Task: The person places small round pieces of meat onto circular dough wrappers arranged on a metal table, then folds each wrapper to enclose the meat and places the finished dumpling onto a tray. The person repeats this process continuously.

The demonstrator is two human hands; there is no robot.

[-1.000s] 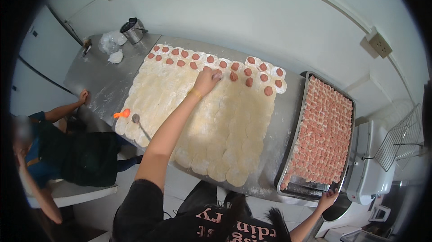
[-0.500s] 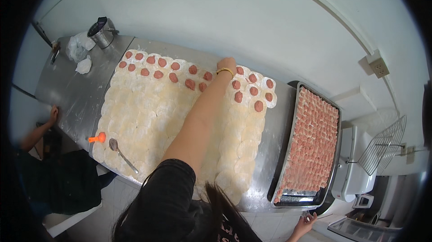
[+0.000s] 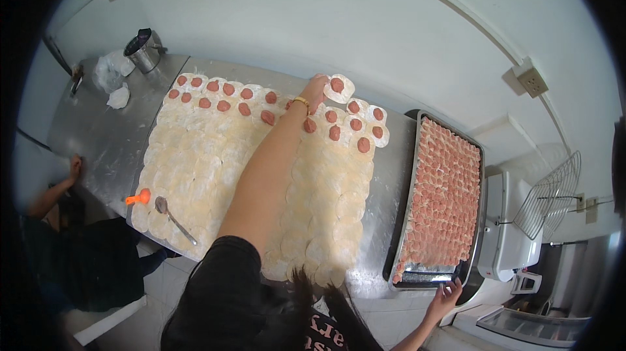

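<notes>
My left hand (image 3: pixel 317 90) is at the far edge of a sheet of overlapping pale dough rounds (image 3: pixel 215 149). Its fingers are closed at the side of one dumpling wrapper (image 3: pixel 331 92) carrying a lump of pink meat filling (image 3: pixel 337 83), which sits off the far edge of the sheet. The fingertips are partly hidden. Two rows of wrappers along the far side bear similar lumps. My right hand (image 3: pixel 447 297) is beside the near edge of a dark tray (image 3: pixel 396 246), fingers apart and slightly bent. Closely packed rows of small filled dumplings (image 3: pixel 443 194) cover most of that tray.
An orange-handled tool (image 3: pixel 138 197) and a metal spoon (image 3: pixel 175 222) lie on the dough at near left. A metal canister (image 3: pixel 144 54) and plastic bag (image 3: pixel 108 72) stand far left. Another person's hand (image 3: pixel 75 167) rests at the table's left edge. A wire rack (image 3: pixel 551 188) is right.
A filled wrapper has come off the sheet's far edge beside my left hand. My right hand has moved up toward the tray's near edge. The whole view has shifted slightly.
</notes>
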